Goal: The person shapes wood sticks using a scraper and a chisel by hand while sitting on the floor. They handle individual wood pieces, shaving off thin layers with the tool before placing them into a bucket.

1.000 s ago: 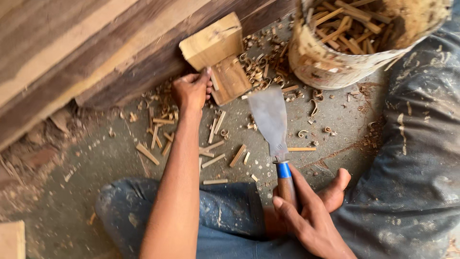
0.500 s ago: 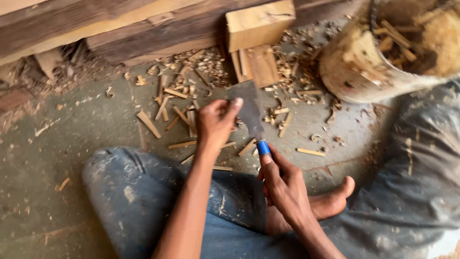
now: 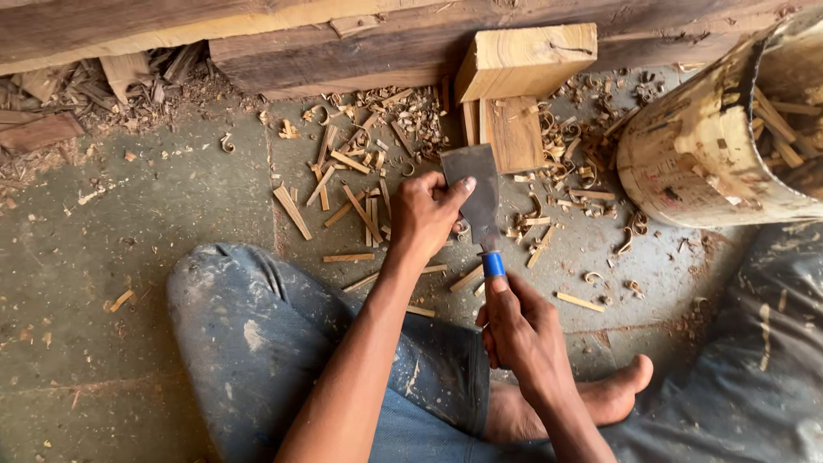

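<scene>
- Scraper (image 3: 474,193): your right hand (image 3: 521,330) gripped its blue handle, fingers wrapped tight.
- Your left hand (image 3: 426,214) curled, thumb on blade.
- Wood slivers (image 3: 343,193) lay beyond your fingertips.

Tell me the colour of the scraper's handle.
Blue, seen in the head view: the scraper handle shows just above the right hand.

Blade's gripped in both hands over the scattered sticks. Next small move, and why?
Probably lower the blade onto a stick: the right hand grips the blue handle, the left hand pinches the blade's edge, and wood sticks lie just beside it.
</scene>
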